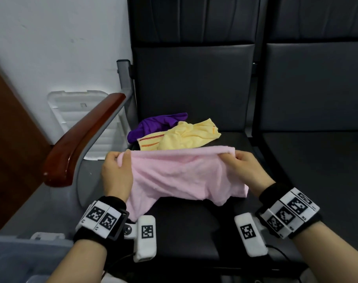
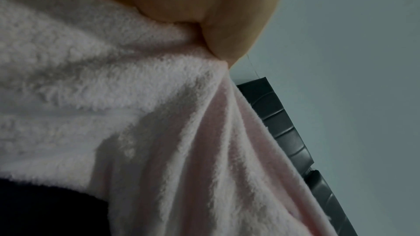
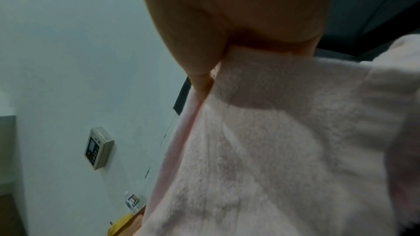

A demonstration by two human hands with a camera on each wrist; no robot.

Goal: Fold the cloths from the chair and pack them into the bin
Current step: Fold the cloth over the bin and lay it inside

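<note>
A: While the pink cloth (image 1: 182, 176) hangs over the chair seat (image 1: 194, 231), left hand (image 1: 116, 172) and right hand (image 1: 247, 168) each pinch a top corner, fingers curled; lower edge sags unevenly, so a fold may skew.

B: Agreed; one corner may slip; the wrist views are dim, grip depth unclear; yellow cloth (image 1: 186, 135), purple cloth (image 1: 153, 125) wait behind; bin (image 1: 20, 260) lower left.

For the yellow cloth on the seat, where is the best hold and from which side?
Probably the flat end of the yellow cloth, at the corner by the short orange mark, coming from the right and above. That end lies spread on the seat, while the middle is bunched and the left end lies against the purple cloth. Both hands, left hand and right hand, hold the pink cloth.
</note>
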